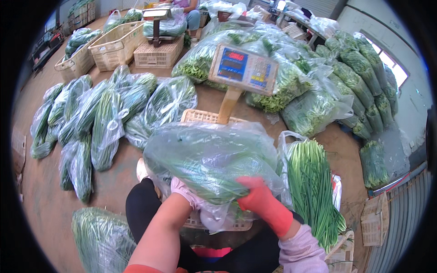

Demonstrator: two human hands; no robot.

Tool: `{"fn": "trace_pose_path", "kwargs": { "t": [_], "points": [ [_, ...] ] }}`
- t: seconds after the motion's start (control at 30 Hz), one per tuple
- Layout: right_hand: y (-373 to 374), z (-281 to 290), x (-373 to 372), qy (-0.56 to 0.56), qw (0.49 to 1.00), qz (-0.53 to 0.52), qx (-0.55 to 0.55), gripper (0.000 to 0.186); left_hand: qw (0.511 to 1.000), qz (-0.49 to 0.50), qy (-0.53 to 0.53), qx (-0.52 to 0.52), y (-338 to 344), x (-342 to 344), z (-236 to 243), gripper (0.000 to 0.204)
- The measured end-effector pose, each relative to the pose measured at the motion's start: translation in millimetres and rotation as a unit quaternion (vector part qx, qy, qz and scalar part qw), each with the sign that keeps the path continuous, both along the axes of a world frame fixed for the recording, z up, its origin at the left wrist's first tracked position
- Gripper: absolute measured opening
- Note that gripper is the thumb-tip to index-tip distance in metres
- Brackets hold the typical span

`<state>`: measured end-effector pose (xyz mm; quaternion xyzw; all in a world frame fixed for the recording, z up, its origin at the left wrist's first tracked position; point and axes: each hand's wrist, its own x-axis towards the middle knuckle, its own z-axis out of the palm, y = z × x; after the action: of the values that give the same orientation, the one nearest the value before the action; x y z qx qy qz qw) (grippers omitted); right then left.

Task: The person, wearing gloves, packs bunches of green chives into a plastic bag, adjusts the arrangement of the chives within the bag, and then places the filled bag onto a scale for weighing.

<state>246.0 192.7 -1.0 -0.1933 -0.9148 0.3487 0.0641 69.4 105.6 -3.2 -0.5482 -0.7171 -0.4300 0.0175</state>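
A large clear plastic bag [205, 152] of long green vegetables lies before me, across a pale crate [189, 114] under the scale's post. My right hand [257, 198], in a coral red rubber glove, is closed on the bag's near right edge. At the bag's near side is my left hand [185, 189], with pale pink at the wrist; plastic covers its fingers. Beyond the bag rises the scale display [243, 68], with lit red digits. Close to my right lies a loose bundle of garlic chives [312, 186], partly wrapped in plastic.
Several filled bags [107, 123] lie on the floor to the left, with another bag [102, 236] near my left leg. Large bags of greens [282, 77] and stacked bundles [359, 73] stand at the far right. Beige crates [116, 45] and a person [193, 13] are at the back.
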Motion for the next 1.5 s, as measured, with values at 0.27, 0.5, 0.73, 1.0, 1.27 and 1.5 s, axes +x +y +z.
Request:
{"fn": "trace_pose_path", "kwargs": {
  "t": [0.27,0.5,0.73,1.0,1.27,1.5],
  "points": [
    [54,83,174,0.612,0.660,-0.146,-0.410,0.034,1.000,-0.008,-0.029,0.006,0,13,4,0.016],
    [-7,172,508,0.521,0.770,-0.365,0.054,0.035,0.997,-0.017,-0.068,0.019,-11,6,8,0.018],
    [-155,28,608,-0.190,0.457,-0.858,0.138,0.041,0.981,-0.079,-0.165,0.060,-16,-9,25,0.019],
    [-101,73,231,0.042,0.872,-0.486,-0.045,0.020,0.959,-0.125,-0.231,0.105,-32,-34,39,0.021],
    [-56,-3,-38,-0.023,0.965,-0.081,-0.250,0.027,0.966,-0.081,0.191,0.152,-53,-61,46,0.035],
    [28,-53,-75,-0.200,0.959,-0.149,0.132,0.042,0.996,0.049,0.074,0.021,-43,-70,37,0.023]
  ]
}}
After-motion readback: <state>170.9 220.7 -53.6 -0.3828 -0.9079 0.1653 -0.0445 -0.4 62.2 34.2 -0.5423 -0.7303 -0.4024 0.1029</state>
